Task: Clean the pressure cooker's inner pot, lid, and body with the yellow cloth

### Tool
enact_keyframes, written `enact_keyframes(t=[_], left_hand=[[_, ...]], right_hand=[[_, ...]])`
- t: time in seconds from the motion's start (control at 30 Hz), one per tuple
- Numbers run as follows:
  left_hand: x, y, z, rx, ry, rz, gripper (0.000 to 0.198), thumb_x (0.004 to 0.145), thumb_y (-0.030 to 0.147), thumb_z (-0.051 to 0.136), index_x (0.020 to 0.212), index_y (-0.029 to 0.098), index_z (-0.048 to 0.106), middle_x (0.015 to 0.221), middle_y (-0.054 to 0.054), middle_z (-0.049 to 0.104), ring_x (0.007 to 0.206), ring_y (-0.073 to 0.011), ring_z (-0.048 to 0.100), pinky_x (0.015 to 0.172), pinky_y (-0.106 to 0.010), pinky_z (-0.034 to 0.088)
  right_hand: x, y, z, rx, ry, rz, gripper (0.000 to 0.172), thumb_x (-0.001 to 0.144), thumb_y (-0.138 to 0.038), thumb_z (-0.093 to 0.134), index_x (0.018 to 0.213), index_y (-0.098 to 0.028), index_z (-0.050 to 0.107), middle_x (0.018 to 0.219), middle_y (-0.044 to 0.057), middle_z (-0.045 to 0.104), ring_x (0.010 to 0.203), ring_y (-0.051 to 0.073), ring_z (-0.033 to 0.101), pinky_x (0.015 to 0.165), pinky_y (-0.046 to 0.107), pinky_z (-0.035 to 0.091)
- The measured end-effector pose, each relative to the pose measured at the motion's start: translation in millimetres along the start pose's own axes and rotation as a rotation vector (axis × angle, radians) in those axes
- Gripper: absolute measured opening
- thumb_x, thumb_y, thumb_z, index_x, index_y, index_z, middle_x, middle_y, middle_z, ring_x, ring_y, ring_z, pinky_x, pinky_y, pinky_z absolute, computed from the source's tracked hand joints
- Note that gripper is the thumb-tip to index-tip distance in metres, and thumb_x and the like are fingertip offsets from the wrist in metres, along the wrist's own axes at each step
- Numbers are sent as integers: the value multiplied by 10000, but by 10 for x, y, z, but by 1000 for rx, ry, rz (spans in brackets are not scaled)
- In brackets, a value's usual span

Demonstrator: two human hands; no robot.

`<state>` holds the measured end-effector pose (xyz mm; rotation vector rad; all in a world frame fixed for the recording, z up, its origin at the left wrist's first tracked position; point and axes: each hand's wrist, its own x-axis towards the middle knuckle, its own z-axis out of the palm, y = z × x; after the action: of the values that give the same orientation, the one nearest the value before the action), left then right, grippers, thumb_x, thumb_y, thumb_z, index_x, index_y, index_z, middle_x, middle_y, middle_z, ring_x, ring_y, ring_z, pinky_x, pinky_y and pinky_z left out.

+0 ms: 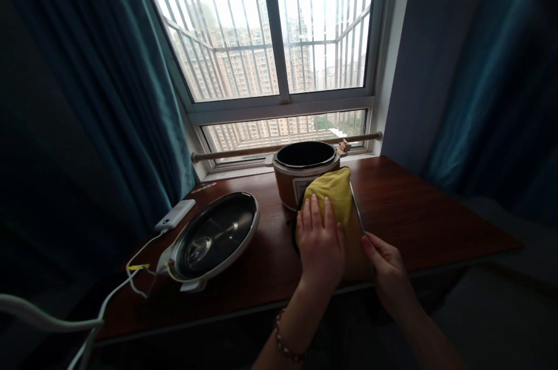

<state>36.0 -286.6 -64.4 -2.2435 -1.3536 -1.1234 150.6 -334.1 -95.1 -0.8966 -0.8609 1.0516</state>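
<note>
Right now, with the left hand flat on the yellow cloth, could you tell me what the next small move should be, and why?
Probably slide the left hand and yellow cloth a little toward the thin metal rim that the right hand pinches: the palm lies flat on the cloth, the rim is gripped, and that edge shows bare.

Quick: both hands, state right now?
Left hand: open, flat on the yellow cloth.
Right hand: closed on a thin metal edge; what it belongs to cannot be told.

Head camera looks down and forward, seemingly close over table point(414, 207), facing window point(279, 27).
</note>
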Motion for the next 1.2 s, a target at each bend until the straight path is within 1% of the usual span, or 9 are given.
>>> enact_keyframes(t=[0.2, 0.43, 0.57, 0.63, 0.8, 0.87, 0.97, 1.1, 1.2], left_hand=[[-286, 106, 31, -23, -13, 61, 553, 846, 287, 459, 1366, 150, 331, 1455, -159, 256, 1341, -310, 205, 1044, -515, 265], [-358, -288, 156, -198, 106, -309, 516, 901, 178, 307, 1397, 81, 202, 1419, -208, 298, 1326, -271, 257, 1015, -496, 332], [-463, -126, 180, -94, 93, -132, 566, 863, 174, 397, 1396, 89, 225, 1460, -170, 231, 1356, -331, 116, 1036, -564, 253], [-590, 52, 218, 6, 66, -13, 553, 838, 197, 455, 1365, 100, 320, 1437, -141, 304, 1347, -366, 115, 1025, -571, 251], [-918, 263, 309, 32, 135, 226, 409, 856, 226, 463, 1262, 201, 495, 1265, -28, 547, 1189, -263, 423, 989, -413, 320], [-880, 205, 236, -23, 169, 257, 377, 855, 175, 464, 1227, 188, 526, 1152, -39, 619, 1043, -202, 521, 915, -339, 375], [-596, 89, 40, -56, 193, 195, 338, 837, 172, 515, 1171, 138, 552, 953, -67, 666, 854, -171, 570, 803, -313, 421], [-195, 70, -68, 61, 92, 60, 447, 846, 342, 491, 1214, 89, 509, 1225, -171, 533, 1155, -305, 452, 924, -456, 375], [-165, 129, 28, 84, 40, 101, 504, 865, 346, 424, 1293, 80, 430, 1387, -165, 381, 1301, -324, 281, 1017, -483, 285]], right_hand=[[13, -31, 61, 175, 58, 51, 254, 714, -378, 682, 897, -201, 696, 827, 34, 694, 758, 202, 626, 683, 298, 489], [67, -46, 95, 178, 99, 85, 259, 673, -390, 711, 818, -177, 696, 673, 18, 662, 681, 197, 613, 618, 285, 474], [84, -33, 93, 196, 124, 78, 225, 661, -376, 724, 787, -191, 696, 657, -1, 652, 670, 177, 602, 624, 265, 467], [82, -48, 97, 198, 120, 87, 210, 651, -372, 730, 761, -196, 694, 653, -3, 654, 674, 182, 606, 629, 271, 472], [77, -126, 94, 219, 19, 137, 210, 691, -398, 690, 796, -216, 688, 731, 9, 686, 695, 194, 628, 624, 290, 494], [80, -144, 82, 207, 7, 139, 222, 691, -407, 689, 794, -210, 684, 742, 16, 690, 693, 196, 633, 609, 287, 500], [80, -147, 70, 194, 8, 158, 241, 689, -414, 691, 798, -199, 678, 732, 23, 691, 680, 203, 640, 579, 282, 506], [68, -128, 81, 203, 19, 154, 244, 696, -409, 687, 843, -214, 680, 741, 15, 693, 704, 208, 646, 583, 282, 512], [69, -112, 71, 216, 40, 137, 247, 688, -389, 700, 857, -210, 685, 770, 19, 697, 741, 207, 648, 615, 278, 515]])
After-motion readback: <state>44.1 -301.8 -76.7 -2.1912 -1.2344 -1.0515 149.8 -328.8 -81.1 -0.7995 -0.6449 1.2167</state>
